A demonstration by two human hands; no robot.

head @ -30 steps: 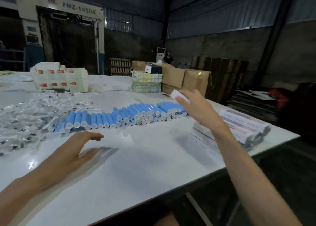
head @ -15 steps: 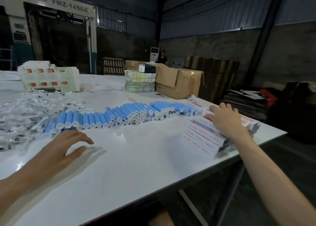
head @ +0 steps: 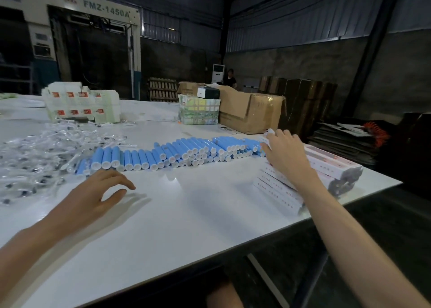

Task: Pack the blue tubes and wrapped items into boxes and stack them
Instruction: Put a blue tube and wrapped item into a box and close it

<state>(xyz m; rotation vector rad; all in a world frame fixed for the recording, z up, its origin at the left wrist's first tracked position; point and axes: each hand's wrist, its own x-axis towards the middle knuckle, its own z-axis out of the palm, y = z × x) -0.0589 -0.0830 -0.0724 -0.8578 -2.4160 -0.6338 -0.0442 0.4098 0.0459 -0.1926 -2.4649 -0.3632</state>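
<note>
tubes [head: 177, 152] lie in a long row across the worktop [head: 186, 214] | wrapped items [head: 28, 153] heaped left | boxes [head: 331, 167] stacked right | right hand [head: 285, 151] on top box, grip unclear | left hand [head: 93, 195] loose, empty, near tubes

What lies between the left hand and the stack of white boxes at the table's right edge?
Between left hand and stack of white boxes, only bare white table shows in the head view; the blue tubes lie behind that stretch.

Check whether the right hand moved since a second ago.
Yes. The right hand, gripping a white box, has dropped from above the blue tubes' right end onto the box stack.
</note>
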